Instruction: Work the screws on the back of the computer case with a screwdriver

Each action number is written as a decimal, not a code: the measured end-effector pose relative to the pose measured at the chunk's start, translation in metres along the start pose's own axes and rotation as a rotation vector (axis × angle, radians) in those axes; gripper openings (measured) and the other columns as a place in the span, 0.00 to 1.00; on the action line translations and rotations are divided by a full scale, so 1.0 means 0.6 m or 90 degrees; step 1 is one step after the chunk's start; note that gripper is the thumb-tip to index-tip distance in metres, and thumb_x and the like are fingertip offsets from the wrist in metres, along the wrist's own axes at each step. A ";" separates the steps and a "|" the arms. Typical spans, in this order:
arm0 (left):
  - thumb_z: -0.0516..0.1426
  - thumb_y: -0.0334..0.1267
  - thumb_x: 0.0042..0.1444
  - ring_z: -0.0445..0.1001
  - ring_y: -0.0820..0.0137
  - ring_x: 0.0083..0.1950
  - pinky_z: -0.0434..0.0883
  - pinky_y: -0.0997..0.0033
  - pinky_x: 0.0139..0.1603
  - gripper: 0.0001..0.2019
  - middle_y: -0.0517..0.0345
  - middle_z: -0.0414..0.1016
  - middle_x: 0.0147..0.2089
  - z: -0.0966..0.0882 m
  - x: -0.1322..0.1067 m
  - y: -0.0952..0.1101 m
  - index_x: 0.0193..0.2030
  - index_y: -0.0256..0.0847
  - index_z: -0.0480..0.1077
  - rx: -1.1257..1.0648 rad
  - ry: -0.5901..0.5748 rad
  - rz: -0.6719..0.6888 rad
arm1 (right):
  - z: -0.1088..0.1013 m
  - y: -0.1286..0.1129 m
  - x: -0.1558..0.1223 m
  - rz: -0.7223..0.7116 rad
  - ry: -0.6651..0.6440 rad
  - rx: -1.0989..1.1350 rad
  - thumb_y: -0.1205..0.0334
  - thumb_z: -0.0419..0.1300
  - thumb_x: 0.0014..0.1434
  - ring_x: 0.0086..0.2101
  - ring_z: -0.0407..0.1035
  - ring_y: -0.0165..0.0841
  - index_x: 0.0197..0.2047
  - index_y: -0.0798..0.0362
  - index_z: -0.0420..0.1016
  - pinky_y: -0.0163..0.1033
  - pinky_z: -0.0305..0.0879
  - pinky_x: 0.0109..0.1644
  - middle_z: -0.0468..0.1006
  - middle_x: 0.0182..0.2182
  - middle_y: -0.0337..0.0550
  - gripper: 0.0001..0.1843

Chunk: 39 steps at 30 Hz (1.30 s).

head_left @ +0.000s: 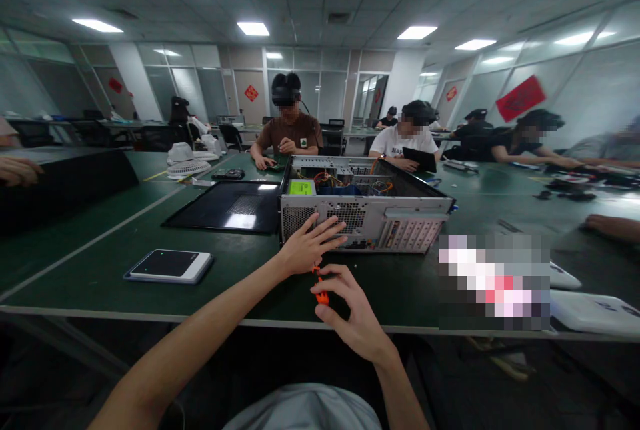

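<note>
A metal computer case [367,220] lies on its side with its open face up and its rear panel toward me. My left hand [310,249] has its fingers spread and rests at the lower part of this panel, over the vented area. Close below it, my right hand [353,307] curls its thumb and fingers around a small orange tool [323,297], shaped like a screwdriver handle. Its far end is partly hidden near my left wrist. Inside the case are a power supply with a green label [301,187] and coloured cables [330,180].
A black side panel [225,207] lies left of the case. Nearer stands a white-framed device [169,265] with a dark top. White fans [186,162] sit farther back. Right are a blurred-out patch and a white object [597,312]. Co-workers sit across the green table [240,297].
</note>
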State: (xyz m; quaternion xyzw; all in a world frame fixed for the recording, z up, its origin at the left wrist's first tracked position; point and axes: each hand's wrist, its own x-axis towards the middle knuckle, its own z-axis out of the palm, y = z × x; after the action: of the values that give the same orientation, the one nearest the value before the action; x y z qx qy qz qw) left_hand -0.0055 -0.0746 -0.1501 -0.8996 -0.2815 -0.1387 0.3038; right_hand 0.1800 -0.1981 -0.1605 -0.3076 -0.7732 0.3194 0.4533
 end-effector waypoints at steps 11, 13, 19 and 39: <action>0.60 0.32 0.58 0.36 0.57 0.82 0.38 0.42 0.80 0.41 0.53 0.42 0.81 -0.001 0.001 0.002 0.77 0.46 0.52 0.017 -0.010 -0.002 | 0.008 -0.003 0.005 0.046 0.010 -0.011 0.57 0.71 0.58 0.56 0.70 0.41 0.46 0.48 0.80 0.48 0.66 0.63 0.74 0.55 0.47 0.13; 0.60 0.32 0.59 0.37 0.57 0.82 0.39 0.42 0.80 0.41 0.53 0.42 0.81 0.000 0.001 0.002 0.78 0.46 0.51 0.023 -0.010 -0.001 | 0.006 -0.003 0.004 0.033 -0.008 -0.019 0.56 0.69 0.61 0.58 0.69 0.41 0.50 0.46 0.81 0.49 0.65 0.64 0.73 0.57 0.48 0.13; 0.61 0.33 0.58 0.38 0.57 0.81 0.41 0.41 0.79 0.40 0.53 0.43 0.81 0.001 -0.001 0.001 0.77 0.46 0.53 0.020 0.004 0.004 | 0.002 -0.001 -0.003 0.050 -0.027 0.054 0.56 0.60 0.69 0.53 0.71 0.37 0.65 0.47 0.64 0.46 0.67 0.61 0.74 0.60 0.49 0.24; 0.57 0.39 0.65 0.68 0.54 0.68 0.63 0.47 0.69 0.23 0.46 0.72 0.67 -0.075 -0.039 -0.033 0.66 0.44 0.70 -0.025 0.096 -0.034 | -0.053 0.064 0.008 0.157 0.517 0.710 0.49 0.59 0.66 0.35 0.73 0.33 0.47 0.44 0.75 0.47 0.75 0.46 0.81 0.43 0.41 0.11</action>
State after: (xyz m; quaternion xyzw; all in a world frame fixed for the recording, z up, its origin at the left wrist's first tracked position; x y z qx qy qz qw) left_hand -0.0392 -0.0994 -0.1157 -0.8845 -0.2791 -0.2192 0.3027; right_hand 0.2139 -0.1643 -0.1753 -0.2097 -0.2226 0.5775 0.7569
